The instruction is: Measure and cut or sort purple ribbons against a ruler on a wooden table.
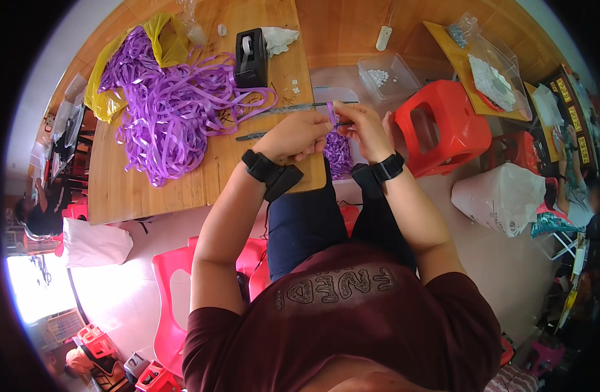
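My left hand [300, 134] is closed in a pinch beside the table's right edge. Facing it, my right hand [366, 129] is also closed, thumb and fingers drawn together. A short piece of purple ribbon [331, 112] stands between the fingertips of both hands. Close to the right fingertips a thin dark rod [344, 123] shows; what holds it is partly hidden by fingers. Below the hands, a clear plastic bin [356, 151] contains many cut purple ribbon pieces [339, 157]. Scissors or a similar dark blade [249, 136] lie on the table, left of my left hand.
On the wooden table [117, 202] a big tangle of purple ribbon [163, 111] spills from a yellow bag [166, 42]. A black tape dispenser [251, 62] stands behind. At right are a red stool [443, 127], a clear tub [394, 75] with white pieces, and a white sack [499, 199].
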